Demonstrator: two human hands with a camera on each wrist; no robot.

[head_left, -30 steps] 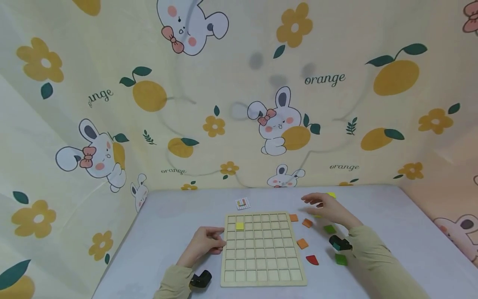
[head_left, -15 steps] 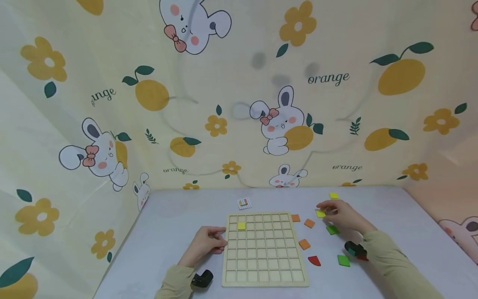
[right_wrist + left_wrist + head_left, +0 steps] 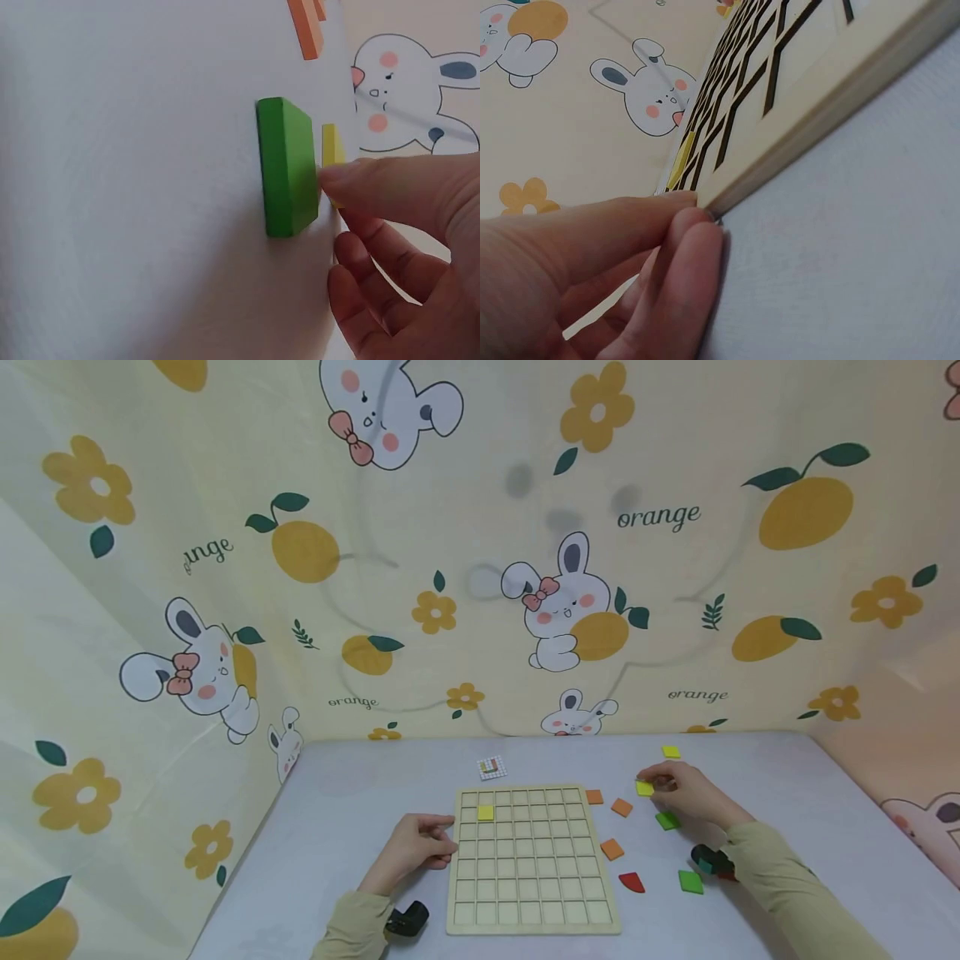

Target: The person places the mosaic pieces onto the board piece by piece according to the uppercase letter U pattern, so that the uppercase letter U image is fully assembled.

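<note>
A pale wooden grid board (image 3: 534, 925) lies on the table, with one yellow square tile (image 3: 486, 813) in a compartment of its upper left part. At the board's left edge, my left hand (image 3: 412, 850) holds the rim between thumb and fingers, seen closely at the board edge (image 3: 780, 161) in the left wrist view. My right hand (image 3: 686, 792) pinches another yellow tile (image 3: 644, 788) right of the board; the thumb covers part of this yellow tile (image 3: 329, 142) in the right wrist view. A green tile (image 3: 300, 169) lies just beside that thumb.
Right of the board lie several orange tiles (image 3: 612, 849), a red quarter-round piece (image 3: 632, 882), a green square (image 3: 691, 882) and a further yellow tile (image 3: 671, 752). Behind the board is a small patterned card (image 3: 492, 767). A printed curtain (image 3: 450, 527) rises beyond the table.
My right hand has come down and to the right onto the yellow tile, then stayed there over the last half second. The left hand keeps its place at the board.
</note>
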